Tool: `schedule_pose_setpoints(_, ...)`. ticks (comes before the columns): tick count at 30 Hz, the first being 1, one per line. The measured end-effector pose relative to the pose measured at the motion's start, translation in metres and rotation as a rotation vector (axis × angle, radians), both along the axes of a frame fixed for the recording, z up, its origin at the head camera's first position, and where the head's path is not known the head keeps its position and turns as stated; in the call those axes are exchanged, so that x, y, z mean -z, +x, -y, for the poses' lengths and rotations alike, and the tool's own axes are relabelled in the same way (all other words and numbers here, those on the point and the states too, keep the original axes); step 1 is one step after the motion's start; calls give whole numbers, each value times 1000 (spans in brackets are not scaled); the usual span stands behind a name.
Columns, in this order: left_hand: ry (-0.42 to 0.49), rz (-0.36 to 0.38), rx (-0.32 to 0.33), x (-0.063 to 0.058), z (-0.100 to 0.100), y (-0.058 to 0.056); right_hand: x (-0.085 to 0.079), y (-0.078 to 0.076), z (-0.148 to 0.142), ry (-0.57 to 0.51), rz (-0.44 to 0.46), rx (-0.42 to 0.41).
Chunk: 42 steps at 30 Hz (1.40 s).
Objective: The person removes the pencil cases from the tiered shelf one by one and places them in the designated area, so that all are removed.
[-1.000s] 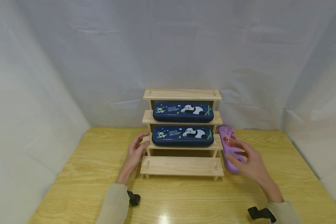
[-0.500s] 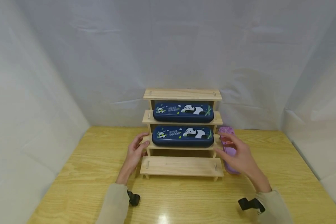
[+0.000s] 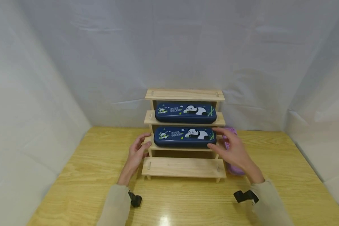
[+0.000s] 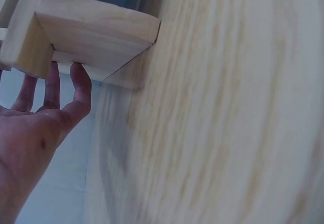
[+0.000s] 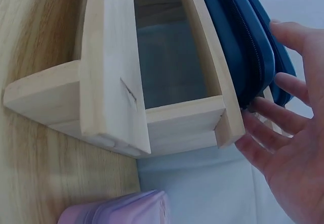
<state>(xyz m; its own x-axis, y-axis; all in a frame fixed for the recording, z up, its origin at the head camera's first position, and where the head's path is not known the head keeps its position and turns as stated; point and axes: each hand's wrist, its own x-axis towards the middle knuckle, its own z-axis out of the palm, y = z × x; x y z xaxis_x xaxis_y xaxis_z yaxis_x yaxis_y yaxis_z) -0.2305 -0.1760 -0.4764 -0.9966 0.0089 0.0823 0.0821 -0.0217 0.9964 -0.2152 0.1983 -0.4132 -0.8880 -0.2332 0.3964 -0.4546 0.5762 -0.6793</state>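
Note:
A four-tier wooden step shelf (image 3: 183,168) carries two navy pencil cases with panda prints. The upper pencil case (image 3: 185,113) lies on the second tier from the top; the lower pencil case (image 3: 175,137) is one tier below. My left hand (image 3: 136,152) grips the left end of the lower case's tier, thumb at its front and fingers bent against the wood. At the right end of the lower case is my right hand (image 3: 233,149), its thumb at the front edge and forefinger at the top. In the right wrist view its fingers (image 5: 273,115) spread beside the zipped end.
A purple pencil case (image 3: 234,169) lies on the wooden table (image 3: 183,201) to the right of the shelf, partly hidden by the right hand. White sheeting (image 3: 186,47) hangs behind and on both sides. The shelf's top and bottom tiers carry nothing.
My right hand has moved left, from over the purple pencil case to the right end of the lower panda case. The left hand has stayed at the shelf.

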Motion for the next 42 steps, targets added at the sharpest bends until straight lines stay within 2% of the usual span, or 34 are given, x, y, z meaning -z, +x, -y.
schedule_pose_setpoints(8, 6, -9, 7, 0, 0, -1, -2, -6, 8, 95, 20, 5)
schedule_pose_setpoints(17, 20, -11, 2, 1, 0, -3, 0, -9, 14, 127, -3, 6)
schedule_pose_setpoints(26, 20, 11, -4, 1, -1, 0, 6, -10, 20, 205, 53, 22)
schedule_pose_setpoints(37, -1, 0, 11, 2, 2, 2, 8, -7, 18, 129, 119, -5)
schedule_pose_setpoints(42, 1, 5, 12, 3, 2, 3, 9, -4, 17, 131, 108, 6)
